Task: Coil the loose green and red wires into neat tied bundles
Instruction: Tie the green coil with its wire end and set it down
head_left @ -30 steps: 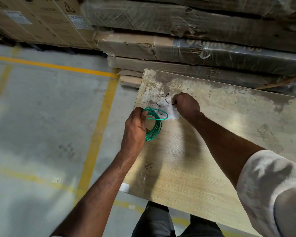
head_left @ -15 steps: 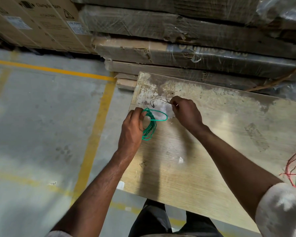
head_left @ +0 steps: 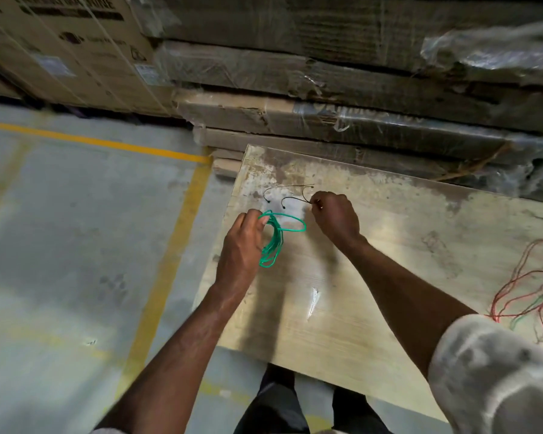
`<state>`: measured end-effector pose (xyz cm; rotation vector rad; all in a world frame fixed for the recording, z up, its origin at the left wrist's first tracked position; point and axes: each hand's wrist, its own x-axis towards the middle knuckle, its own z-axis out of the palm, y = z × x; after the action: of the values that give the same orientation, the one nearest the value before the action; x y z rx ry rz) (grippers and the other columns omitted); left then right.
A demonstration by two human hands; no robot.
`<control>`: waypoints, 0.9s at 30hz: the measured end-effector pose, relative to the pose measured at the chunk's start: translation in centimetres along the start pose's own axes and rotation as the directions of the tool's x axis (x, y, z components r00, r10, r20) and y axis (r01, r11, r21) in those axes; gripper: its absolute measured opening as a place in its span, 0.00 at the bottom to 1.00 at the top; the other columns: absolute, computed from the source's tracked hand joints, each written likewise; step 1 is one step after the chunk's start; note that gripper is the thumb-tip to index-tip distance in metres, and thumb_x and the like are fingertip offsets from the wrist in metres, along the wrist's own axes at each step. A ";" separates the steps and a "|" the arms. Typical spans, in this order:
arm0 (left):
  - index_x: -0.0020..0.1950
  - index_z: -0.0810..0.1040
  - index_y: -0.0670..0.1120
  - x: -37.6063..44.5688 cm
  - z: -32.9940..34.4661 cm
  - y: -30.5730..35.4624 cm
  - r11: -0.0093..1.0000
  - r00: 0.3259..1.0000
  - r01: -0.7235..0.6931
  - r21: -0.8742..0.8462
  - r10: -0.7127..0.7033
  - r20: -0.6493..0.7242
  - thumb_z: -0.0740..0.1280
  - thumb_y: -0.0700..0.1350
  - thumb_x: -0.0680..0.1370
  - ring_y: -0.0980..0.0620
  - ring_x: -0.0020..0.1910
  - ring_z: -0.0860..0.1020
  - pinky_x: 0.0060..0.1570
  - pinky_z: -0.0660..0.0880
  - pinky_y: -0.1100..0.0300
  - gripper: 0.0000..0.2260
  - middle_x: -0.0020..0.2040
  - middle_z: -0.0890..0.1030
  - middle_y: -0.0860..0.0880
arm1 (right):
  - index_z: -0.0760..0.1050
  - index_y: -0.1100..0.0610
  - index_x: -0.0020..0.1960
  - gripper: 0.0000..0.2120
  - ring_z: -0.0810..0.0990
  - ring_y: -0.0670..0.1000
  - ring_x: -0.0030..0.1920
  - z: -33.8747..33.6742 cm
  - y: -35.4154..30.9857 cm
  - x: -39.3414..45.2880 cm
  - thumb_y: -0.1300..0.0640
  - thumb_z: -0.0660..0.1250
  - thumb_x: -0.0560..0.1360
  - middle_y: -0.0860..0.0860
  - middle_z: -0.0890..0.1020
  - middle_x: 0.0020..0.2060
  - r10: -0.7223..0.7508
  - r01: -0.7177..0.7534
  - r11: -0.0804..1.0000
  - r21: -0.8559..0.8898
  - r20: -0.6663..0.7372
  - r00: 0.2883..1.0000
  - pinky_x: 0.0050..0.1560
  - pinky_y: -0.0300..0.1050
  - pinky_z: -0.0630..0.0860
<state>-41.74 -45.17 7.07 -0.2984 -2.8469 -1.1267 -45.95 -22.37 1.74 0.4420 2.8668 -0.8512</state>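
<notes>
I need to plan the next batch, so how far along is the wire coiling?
Done: the green coil is wound, gripped in the left hand. In hand: the right hand pinches a thin dark tie, not yet around the coil. Left: tying it, then the loose red and green wires at the board's right edge.

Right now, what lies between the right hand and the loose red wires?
Head view: only bare board between the right hand and the red wires.

Right sleeve (head_left: 496, 371): my white short sleeve, creased, with faint grey smudges.
Left sleeve (head_left: 105, 431): only a pale edge shows.
Forearms: bare on both sides.
Trousers (head_left: 273, 402): dark grey.
</notes>
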 end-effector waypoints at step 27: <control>0.58 0.78 0.47 0.0 2.1 -4.5 0.990 0.994 0.110 -0.093 -0.109 0.015 0.54 0.53 0.87 0.43 0.44 0.82 0.42 0.84 0.42 0.15 0.51 0.80 0.48 | 0.86 0.56 0.56 0.11 0.83 0.61 0.56 5.3 4.7 5.9 0.63 0.66 0.79 0.57 0.86 0.54 -0.317 0.353 0.916 -0.190 0.194 0.928 0.56 0.54 0.80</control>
<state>-42.61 -46.96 2.52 -0.1549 -2.8552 -1.2851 -49.93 -20.07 -6.25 -0.1455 2.8802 -0.5623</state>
